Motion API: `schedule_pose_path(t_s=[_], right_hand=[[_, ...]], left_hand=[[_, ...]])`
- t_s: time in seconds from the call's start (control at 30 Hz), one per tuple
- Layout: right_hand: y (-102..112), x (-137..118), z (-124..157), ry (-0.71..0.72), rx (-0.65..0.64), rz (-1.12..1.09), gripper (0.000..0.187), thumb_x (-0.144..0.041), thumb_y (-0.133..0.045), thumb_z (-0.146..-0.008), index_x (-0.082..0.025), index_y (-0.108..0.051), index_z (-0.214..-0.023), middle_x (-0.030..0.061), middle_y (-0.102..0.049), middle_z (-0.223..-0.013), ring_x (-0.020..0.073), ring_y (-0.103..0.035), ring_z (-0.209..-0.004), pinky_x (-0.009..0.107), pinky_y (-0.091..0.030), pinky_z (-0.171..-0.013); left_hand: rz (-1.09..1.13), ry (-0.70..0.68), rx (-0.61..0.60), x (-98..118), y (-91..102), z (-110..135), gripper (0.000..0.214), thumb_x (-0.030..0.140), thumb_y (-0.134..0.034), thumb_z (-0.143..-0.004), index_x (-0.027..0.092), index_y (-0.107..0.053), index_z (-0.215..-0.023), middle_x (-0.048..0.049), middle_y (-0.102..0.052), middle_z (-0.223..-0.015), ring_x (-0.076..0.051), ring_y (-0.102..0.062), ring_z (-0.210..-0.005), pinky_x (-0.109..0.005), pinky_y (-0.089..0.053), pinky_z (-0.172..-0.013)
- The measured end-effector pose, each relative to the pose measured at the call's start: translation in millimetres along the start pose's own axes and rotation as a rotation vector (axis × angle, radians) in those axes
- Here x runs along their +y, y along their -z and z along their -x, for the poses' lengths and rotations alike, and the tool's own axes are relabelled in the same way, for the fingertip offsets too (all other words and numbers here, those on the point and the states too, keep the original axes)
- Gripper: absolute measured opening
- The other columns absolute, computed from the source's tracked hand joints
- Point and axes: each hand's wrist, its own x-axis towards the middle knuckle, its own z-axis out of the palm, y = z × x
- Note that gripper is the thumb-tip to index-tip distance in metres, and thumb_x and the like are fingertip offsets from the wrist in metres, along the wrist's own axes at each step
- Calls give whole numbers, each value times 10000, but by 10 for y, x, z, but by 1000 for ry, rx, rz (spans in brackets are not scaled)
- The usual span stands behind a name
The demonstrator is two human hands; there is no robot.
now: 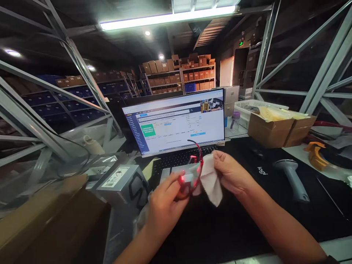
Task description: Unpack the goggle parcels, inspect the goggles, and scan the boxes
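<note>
My left hand (164, 202) is closed around a pair of red-framed glasses (192, 172), gripping the frame near one lens. One temple arm arcs up in front of the laptop screen. My right hand (229, 172) pinches a small white cloth (211, 179) against the glasses. Both hands hover above the laptop keyboard (178, 159) and the black desk mat (220, 220).
An open laptop (176, 121) shows a software page. A grey box (123, 185) and a brown carton (41, 220) lie at left. A grey barcode scanner (293, 178) lies at right, behind it open cardboard boxes (277, 128). Metal rack struts flank both sides.
</note>
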Motion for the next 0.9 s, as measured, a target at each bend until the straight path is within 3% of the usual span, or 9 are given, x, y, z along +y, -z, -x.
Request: schedule_pose_path(t_s=[0.1,0.17,0.27,0.4,0.5,0.6,0.7,0.8,0.9], right_hand=[[256,-214,-37,328,121,313,455,-276,-845,-613,-209,-395,-599,-82,-398,-548,69,-316,-513,197,-237,-482],[378,-344,-3,520,177,537,328,-207,-733,-686,-210,-414,-612,-73,-409,-566,82,-331,-533,209,-239,-498],[378,-429,115,641,52,842,223,-115,-631,-697,-206,-440,-627,-65,-442,-595,92,-374,-571,218,-272,-538],[158,-310,248,510,-293,1126,178,-97,-640,-753,-198,-508,-690,-59,-553,-679,94,-464,-632,211,-315,-596],[4,-132,288,362,-464,1250,207,-101,-678,-778,-194,-523,-676,-71,-556,-637,84,-449,-591,219,-277,-572],[-94,25,312,293,-480,1258,257,-76,-692,-764,-183,-509,-619,-83,-507,-565,72,-401,-548,226,-246,-557],[-107,96,311,240,-466,1151,288,-60,-693,-750,-179,-481,-595,-82,-509,-574,67,-410,-552,214,-262,-548],[-51,79,272,130,-644,1034,322,-76,-679,-752,-191,-425,-592,-94,-438,-547,63,-366,-508,211,-245,-498],[-22,71,251,92,-764,1038,343,-54,-645,-744,-187,-372,-584,-98,-393,-545,59,-308,-515,214,-221,-494]], left_hand=[[8,19,-66,-96,136,-65,121,95,-620,-863,202,-655,-908,-64,-739,-1119,-190,-728,-996,-272,-605,-861],[-4,-21,-192,-132,224,-100,152,85,-605,-844,204,-667,-915,-66,-734,-1155,-213,-722,-1032,-318,-612,-897],[-55,-99,-380,-126,298,-128,210,84,-604,-837,212,-691,-980,-72,-710,-1258,-249,-697,-1121,-412,-585,-1003],[-101,-145,-441,-47,266,-116,173,90,-602,-856,199,-684,-961,-98,-697,-1283,-252,-682,-1152,-472,-523,-1096],[-113,-193,-459,6,204,-97,159,64,-571,-859,196,-659,-871,-91,-709,-1239,-230,-701,-1093,-508,-497,-1117],[-122,-254,-512,11,163,-86,203,50,-532,-876,206,-662,-880,-53,-738,-1088,-181,-726,-939,-504,-507,-1105],[-172,-307,-477,-16,154,-84,200,82,-519,-914,201,-680,-923,-70,-739,-1099,-214,-723,-1020,-508,-535,-1070],[-175,-337,-483,-18,156,-74,175,97,-537,-926,199,-675,-892,-69,-730,-1165,-243,-683,-1155,-495,-544,-1062],[-147,-378,-530,8,137,-48,145,107,-554,-930,194,-659,-882,-50,-736,-1039,-200,-709,-1023,-476,-532,-1078]])
